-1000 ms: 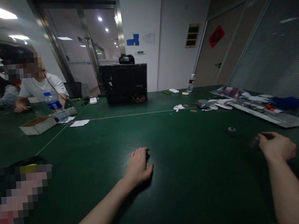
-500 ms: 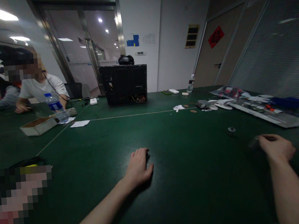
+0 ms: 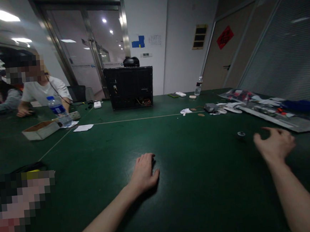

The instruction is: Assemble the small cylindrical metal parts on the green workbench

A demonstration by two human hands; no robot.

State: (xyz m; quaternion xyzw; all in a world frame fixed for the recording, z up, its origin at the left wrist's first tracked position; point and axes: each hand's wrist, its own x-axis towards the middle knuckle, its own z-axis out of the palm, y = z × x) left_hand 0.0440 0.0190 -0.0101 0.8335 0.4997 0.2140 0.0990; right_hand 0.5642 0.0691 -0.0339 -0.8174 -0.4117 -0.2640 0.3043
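Note:
My left hand (image 3: 144,172) rests palm down on the green table (image 3: 193,191), fingers together and thumb spread, with nothing in it. To the right, my right hand (image 3: 276,142) is raised a little over the table, slightly blurred. Its thumb stands apart from its curved fingers, and I see nothing between them. Just left of that hand is a small round object (image 3: 241,134), pale at the rim with a dark middle; its kind is too small to tell.
A cluttered board (image 3: 284,118) lies right, beside a grey box-like part (image 3: 211,107) and white scraps (image 3: 186,111). A black casing (image 3: 131,87) stands at the back. Left are an open box (image 3: 40,131), a water bottle (image 3: 59,111) and a seated person (image 3: 44,90).
My right hand has moved left and slightly up, and its fingers have opened. The blurred dark thing at its fingertips no longer shows. My left hand has stayed still.

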